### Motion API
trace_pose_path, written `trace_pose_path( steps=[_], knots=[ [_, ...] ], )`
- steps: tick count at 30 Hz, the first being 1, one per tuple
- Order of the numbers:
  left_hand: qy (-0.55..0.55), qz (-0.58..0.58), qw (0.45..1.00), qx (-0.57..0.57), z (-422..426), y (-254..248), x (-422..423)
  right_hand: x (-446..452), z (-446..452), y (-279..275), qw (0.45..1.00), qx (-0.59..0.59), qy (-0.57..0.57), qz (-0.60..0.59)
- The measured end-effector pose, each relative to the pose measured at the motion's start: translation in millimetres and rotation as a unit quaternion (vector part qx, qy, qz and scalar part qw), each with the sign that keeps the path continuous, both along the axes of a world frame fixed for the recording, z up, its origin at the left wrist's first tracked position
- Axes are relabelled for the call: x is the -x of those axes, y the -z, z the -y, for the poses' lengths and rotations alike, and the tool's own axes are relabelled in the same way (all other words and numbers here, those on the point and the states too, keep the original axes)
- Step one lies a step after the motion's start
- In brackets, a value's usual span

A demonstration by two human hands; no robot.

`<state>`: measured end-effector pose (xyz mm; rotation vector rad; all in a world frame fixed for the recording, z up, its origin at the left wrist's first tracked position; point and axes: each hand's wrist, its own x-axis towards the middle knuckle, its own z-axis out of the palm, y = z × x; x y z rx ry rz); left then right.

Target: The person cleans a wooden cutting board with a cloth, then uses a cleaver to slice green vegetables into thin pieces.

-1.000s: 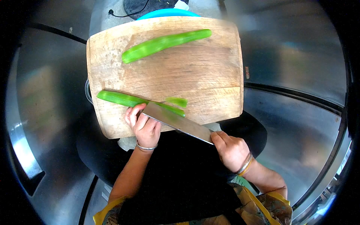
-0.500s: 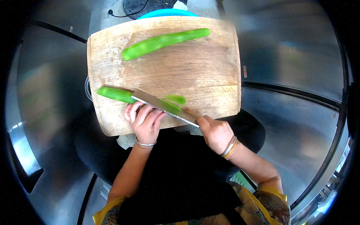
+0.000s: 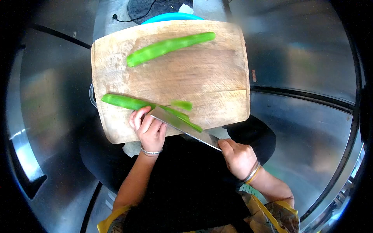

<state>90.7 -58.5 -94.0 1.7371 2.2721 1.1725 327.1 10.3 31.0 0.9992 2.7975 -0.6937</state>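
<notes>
My right hand (image 3: 239, 160) is closed round the handle of a kitchen knife (image 3: 180, 126), its broad blade pointing up and left. The blade lies along the cut end of a peeled green celtuce stem (image 3: 123, 101) near the board's front edge. With bent fingers, my left hand (image 3: 149, 132) holds this stem down, its fingertips close to the blade tip. A long thin slice (image 3: 191, 123) lies along the far side of the blade, and a short cut piece (image 3: 182, 105) rests just beyond it. Farther back lies a second whole peeled stem (image 3: 171, 48).
Everything lies on a wooden cutting board (image 3: 210, 81) over my lap. Behind it show a blue rim (image 3: 173, 16), a dark round surface (image 3: 142, 7) and a black cable with a plug (image 3: 115, 17). Metal panels (image 3: 295, 58) stand on both sides.
The knife and my right hand have moved toward me and to the right. A long slice now shows beside the blade. My left hand stays on the stem, shifted slightly.
</notes>
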Motion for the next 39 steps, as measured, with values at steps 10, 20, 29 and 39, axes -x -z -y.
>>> trace_pose_path(
  steps=[10,20,29,39],
  knots=[
    [0.003,0.003,1.0,0.001,-1.3,0.2,1.4,0.7,-1.9,4.8,0.999,0.039,0.003,0.034],
    [0.008,0.02,1.0,-0.009,-0.5,-2.3,0.4,29.6,-12.9,43.2,0.997,0.059,0.038,0.011],
    [0.006,0.024,1.0,-0.019,-1.9,-3.7,1.5,16.2,1.1,8.3,0.991,0.1,0.086,-0.024],
    [0.002,0.012,1.0,-0.016,-0.8,-2.6,1.6,17.9,-2.2,5.9,0.998,0.056,0.019,0.022]
  ],
)
